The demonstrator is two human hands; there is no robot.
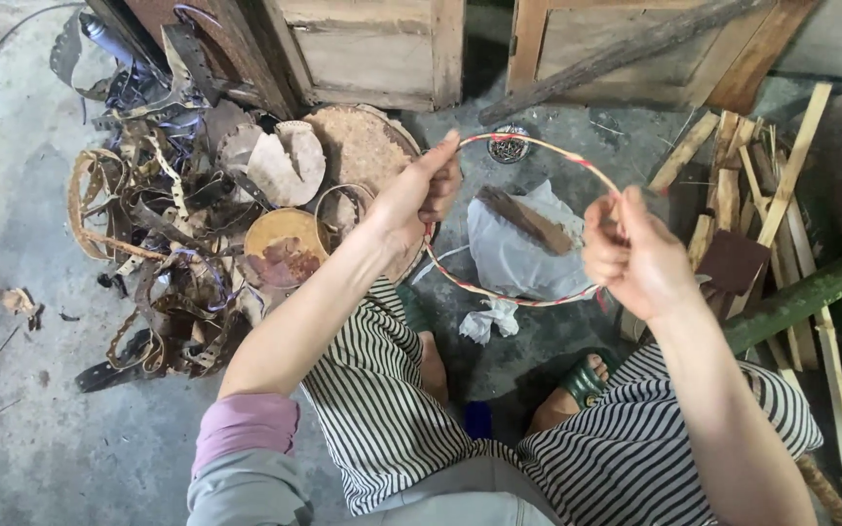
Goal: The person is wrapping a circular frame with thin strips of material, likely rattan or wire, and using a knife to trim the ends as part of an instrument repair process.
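Holding a thin bent hoop (528, 292) up in front of the body, the person grips it on both sides: the left hand (419, 200) pinches the strip near its upper left, fingers (440, 161) closed tight on it, and the right hand (635, 255) clamps the opposite side, fingers curled shut around the strip. The hoop hangs between the two hands, its plane tilted toward the camera, its wider span running left to right, so each hand is equally near its own side. Below it on the concrete floor (31, 429) lie a pale plastic bag (518, 258) with a brown piece resting on top, and a crumpled scrap (489, 319). A small round tin (509, 146) holds dark small bits, too small to tell. A round woven tray (363, 146) sits by a heap of curled strips (148, 253); split bamboo sticks (762, 185) lie at right.
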